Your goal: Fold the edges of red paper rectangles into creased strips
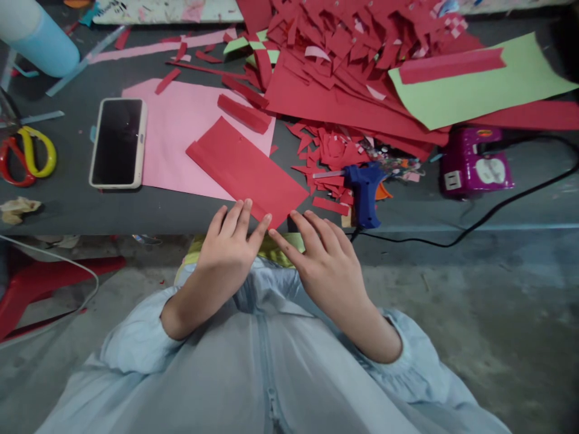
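Observation:
A red rectangular paper (253, 163) lies slantwise over a pink sheet (169, 141), with a folded strip along its lower left edge. My left hand (228, 247) rests its spread fingertips at the paper's near left edge, by the table edge. Beside it, my right hand (323, 259) has its fingers apart and touches the near right corner with its fingertips. Neither hand grips anything. A rolled red strip (243, 113) lies just beyond the paper.
A phone (118, 143), scissors (28, 154) and a bottle (40, 39) are at the left. A blue glue gun (365, 191), red scraps (332, 147), a purple box (474, 163) with a black cord, and a green sheet (479, 90) lie at the right.

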Action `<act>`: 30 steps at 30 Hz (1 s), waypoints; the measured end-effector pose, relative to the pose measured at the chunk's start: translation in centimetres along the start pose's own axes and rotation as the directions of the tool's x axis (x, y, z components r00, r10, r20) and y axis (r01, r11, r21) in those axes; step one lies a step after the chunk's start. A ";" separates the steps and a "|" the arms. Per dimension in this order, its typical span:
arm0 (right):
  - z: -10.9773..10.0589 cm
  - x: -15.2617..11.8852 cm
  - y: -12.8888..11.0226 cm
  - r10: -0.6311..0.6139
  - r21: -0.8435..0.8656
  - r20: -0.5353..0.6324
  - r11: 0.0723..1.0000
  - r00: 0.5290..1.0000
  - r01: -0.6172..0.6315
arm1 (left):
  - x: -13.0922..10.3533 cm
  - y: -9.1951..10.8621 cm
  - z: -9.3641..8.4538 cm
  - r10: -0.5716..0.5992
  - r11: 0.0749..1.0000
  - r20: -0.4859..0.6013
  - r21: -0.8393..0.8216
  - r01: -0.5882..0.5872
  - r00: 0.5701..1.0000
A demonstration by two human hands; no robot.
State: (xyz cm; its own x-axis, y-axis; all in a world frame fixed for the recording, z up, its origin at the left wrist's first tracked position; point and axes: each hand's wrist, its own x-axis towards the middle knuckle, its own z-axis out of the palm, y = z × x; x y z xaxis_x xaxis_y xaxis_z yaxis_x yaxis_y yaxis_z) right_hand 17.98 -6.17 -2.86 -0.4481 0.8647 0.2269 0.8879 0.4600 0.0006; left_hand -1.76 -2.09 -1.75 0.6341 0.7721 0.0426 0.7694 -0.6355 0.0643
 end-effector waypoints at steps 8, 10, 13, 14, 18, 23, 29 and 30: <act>-0.3 -0.4 0.8 -0.043 0.016 -0.007 0.999 0.999 0.044 | 0.0 0.0 0.2 0.013 1.000 0.001 0.021 -0.013 1.000; -0.3 -0.2 0.8 -0.047 0.024 -0.022 0.999 0.999 0.048 | 0.0 0.0 0.2 0.017 1.000 0.000 0.025 -0.017 1.000; -0.1 0.1 0.5 -0.030 0.043 -0.038 0.999 0.999 0.031 | 0.0 0.1 0.1 0.008 1.000 0.004 0.012 -0.008 1.000; 0.0 0.2 0.3 -0.025 0.052 -0.036 0.998 0.999 0.027 | 0.1 0.1 0.1 0.004 1.000 0.004 0.011 -0.004 1.000; 0.2 0.7 -0.2 0.003 0.086 -0.005 0.996 1.000 -0.003 | 0.2 -0.3 -0.3 0.007 1.000 0.029 -0.006 -0.007 1.000; -0.1 1.5 -0.5 -0.038 0.134 0.024 0.990 0.999 0.035 | 0.3 -2.1 -0.9 0.065 0.996 0.031 -0.062 -0.063 0.997; -0.1 2.0 -0.2 -0.094 0.189 0.016 0.978 0.995 0.090 | 0.8 -4.2 -1.6 0.057 0.993 0.027 -0.101 -0.054 0.998; -0.1 2.0 -0.1 -0.100 0.196 0.021 0.976 0.995 0.094 | 0.9 -4.6 -1.6 0.036 0.995 0.025 -0.096 -0.033 0.999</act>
State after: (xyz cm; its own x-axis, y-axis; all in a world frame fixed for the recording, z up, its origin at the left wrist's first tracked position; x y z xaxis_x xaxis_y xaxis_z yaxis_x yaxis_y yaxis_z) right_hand 17.03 -4.47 -2.28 -0.5370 0.8182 0.2053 0.8041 0.5701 -0.1686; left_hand -4.84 1.50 -0.36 0.6629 0.7484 0.0204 0.7370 -0.6571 0.1580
